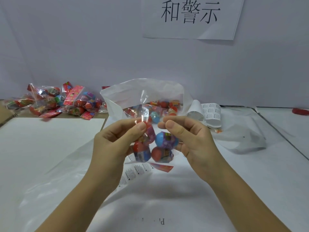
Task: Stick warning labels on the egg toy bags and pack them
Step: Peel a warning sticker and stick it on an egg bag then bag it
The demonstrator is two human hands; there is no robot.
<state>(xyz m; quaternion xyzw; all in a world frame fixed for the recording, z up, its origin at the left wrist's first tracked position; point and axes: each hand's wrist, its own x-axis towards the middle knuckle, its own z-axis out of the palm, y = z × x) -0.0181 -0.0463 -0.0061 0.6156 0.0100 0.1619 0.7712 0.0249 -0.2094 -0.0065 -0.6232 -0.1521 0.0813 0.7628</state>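
Observation:
A clear bag of egg toys (pixel 155 146), with red, blue and purple eggs inside, hangs in the air between my two hands over the table. My left hand (pixel 117 141) pinches the bag's top edge between thumb and forefinger. My right hand (pixel 189 139) curls round the bag's right side, thumb and forefinger close together at its top. Sheets of warning labels (pixel 211 113) lie curled at the right behind the hands. A large open clear plastic bag (pixel 147 92) with several egg toy bags inside stands just behind my hands.
A pile of egg toy bags (pixel 55 101) lies at the back left. A white board (pixel 50 136) covers the left of the table. Printed plastic sheets (pixel 137 171) spread under my hands, and loose plastic film (pixel 242 134) lies at the right. A red object (pixel 300 111) lies far right.

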